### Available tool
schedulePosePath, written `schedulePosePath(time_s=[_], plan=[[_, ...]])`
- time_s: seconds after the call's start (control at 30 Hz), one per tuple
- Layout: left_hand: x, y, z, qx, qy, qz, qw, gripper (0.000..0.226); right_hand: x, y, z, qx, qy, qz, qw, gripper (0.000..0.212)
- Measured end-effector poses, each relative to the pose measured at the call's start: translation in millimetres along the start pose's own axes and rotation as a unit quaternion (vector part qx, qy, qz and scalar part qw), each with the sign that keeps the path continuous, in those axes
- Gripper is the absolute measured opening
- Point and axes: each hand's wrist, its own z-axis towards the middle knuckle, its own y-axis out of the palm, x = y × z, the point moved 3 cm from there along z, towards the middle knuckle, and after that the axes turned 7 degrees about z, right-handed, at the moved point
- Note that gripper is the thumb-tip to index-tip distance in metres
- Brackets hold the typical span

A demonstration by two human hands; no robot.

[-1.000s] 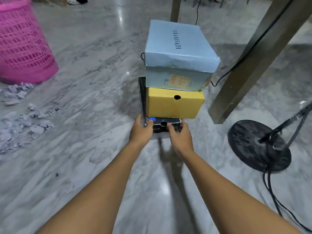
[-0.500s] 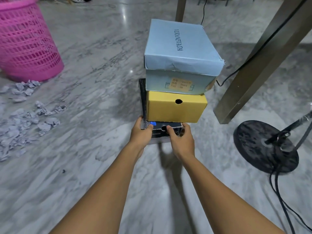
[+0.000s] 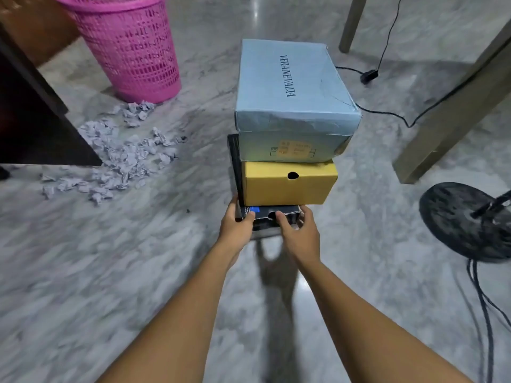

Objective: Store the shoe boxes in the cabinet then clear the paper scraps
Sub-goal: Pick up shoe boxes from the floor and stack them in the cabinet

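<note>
Three shoe boxes stand stacked in front of the person. The black box (image 3: 287, 211) is at the bottom, the yellow box (image 3: 287, 186) sits on it, and the blue box (image 3: 293, 87) is on top, marked VERANEVADA on its lid. The black box juts out past the yellow one on the left.

Both hands are on the near end of the black box, at arm's length. The left hand (image 3: 236, 229) grips its left corner, thumb laid on the front face and fingers curled round the side. The right hand (image 3: 301, 236) grips the right corner the same way, its thumb just beside the round hole in the face. Neither hand touches the two upper boxes. I cannot tell whether the stack is on the floor (image 3: 83, 272) or just off it.

The paper scraps (image 3: 124, 158) lie scattered well to the left of the hands, between the pink basket (image 3: 130, 48) and the corner of the dark cabinet (image 3: 33, 120). To the right of the stack stand a table leg (image 3: 453, 106) and a fan base (image 3: 459, 225), with a black cable (image 3: 387, 45) trailing behind.
</note>
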Motion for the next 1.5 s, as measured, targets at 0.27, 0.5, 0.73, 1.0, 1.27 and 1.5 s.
schedulePosePath(time_s=[0.27, 0.5, 0.73, 1.0, 1.27, 1.5], plan=[[-46.5, -63.0, -50.2, 0.043, -0.014, -0.037, 0.998, 0.054, 6.1, 41.1, -68.9, -0.061, 0.0, 0.019, 0.998, 0.06], [-71.3, -97.0, -72.3, 0.097, -0.04, -0.039, 0.994, 0.057, 6.4, 67.2, -91.2, -0.124, 0.001, -0.002, 0.992, 0.068], [-70.2, -118.3, -81.6, 0.102, -0.036, 0.044, 0.993, 0.082, 1.9, 50.3, -87.2, -0.134, 0.012, -0.01, 0.991, 0.077], [-10.1, -144.1, -119.6, 0.339, 0.294, 0.198, 0.872, 0.075, -71.9, 15.9, -58.0, -0.042, -0.133, 0.089, 0.986, 0.079], [73.8, -150.3, -102.0, 0.201, 0.156, -0.002, 0.967, 0.039, -144.5, 28.5, -41.6, -0.142, -0.18, 0.112, 0.967, 0.064], [79.2, -161.8, -86.7, 0.136, 0.105, -0.09, 0.981, 0.02, -152.6, 28.8, -35.9, -0.173, -0.171, 0.088, 0.966, 0.051]])
